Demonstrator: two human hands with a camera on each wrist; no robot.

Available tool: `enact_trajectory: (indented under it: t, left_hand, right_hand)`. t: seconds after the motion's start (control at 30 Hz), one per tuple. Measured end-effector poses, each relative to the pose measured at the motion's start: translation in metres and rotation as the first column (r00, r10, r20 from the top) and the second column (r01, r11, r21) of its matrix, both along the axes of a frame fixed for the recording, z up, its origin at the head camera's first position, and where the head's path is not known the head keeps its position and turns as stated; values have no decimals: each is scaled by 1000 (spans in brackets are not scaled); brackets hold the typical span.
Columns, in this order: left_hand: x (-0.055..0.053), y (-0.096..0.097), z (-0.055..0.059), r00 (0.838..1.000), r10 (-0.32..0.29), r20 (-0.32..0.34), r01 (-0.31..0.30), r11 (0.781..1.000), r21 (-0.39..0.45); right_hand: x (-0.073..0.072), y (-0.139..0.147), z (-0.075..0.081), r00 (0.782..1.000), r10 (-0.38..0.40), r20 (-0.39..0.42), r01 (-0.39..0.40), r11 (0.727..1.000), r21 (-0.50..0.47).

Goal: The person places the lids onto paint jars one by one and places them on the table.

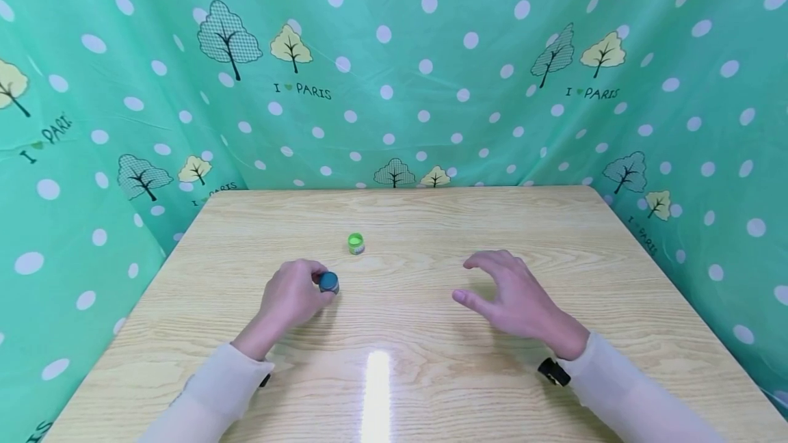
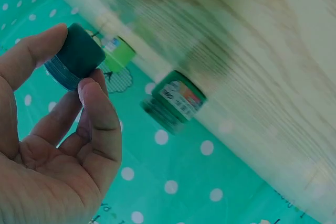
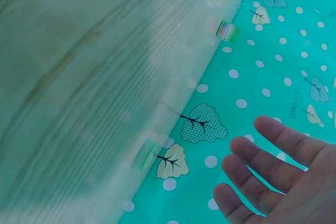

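Note:
Pinched between the thumb and fingers of my left hand (image 1: 294,292) is a small dark blue jar (image 2: 79,56), its round blue top facing up in the head view. Beside it in the left wrist view is a dark green jar (image 2: 181,98) with a printed label, slightly blurred; it is hidden in the head view. Farther back on the table stands a light green jar (image 1: 356,243). My right hand (image 1: 514,296) hovers over the table to the right, holding nothing. Its thumb and fingers are spread apart, and its fingers show loosely bent in the right wrist view.
The pale wood-grain table (image 1: 418,224) ends at a green polka-dot curtain (image 1: 400,108) printed with trees, which hangs behind and at both sides. A bright strip of light (image 1: 377,395) reflects off the tabletop near the front.

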State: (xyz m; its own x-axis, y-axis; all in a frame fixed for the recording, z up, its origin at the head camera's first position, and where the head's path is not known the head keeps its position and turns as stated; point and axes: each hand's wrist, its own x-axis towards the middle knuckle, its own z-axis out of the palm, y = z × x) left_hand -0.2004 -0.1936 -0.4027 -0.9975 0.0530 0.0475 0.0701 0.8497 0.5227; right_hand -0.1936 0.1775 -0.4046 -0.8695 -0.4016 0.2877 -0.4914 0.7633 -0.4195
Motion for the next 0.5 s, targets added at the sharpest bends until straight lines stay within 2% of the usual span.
enact_trajectory:
  t: [0.27,0.5]
  left_hand:
    - [-3,-10,-3,999,13,34,-10,995,-97]
    - [-4,-14,-6,999,13,45,-7,991,-132]
  right_hand:
    - [-1,3,-1,1000,1,3,-1,1000,1]
    - [-2,4,-3,1000,-1,-2,1,1000,1]
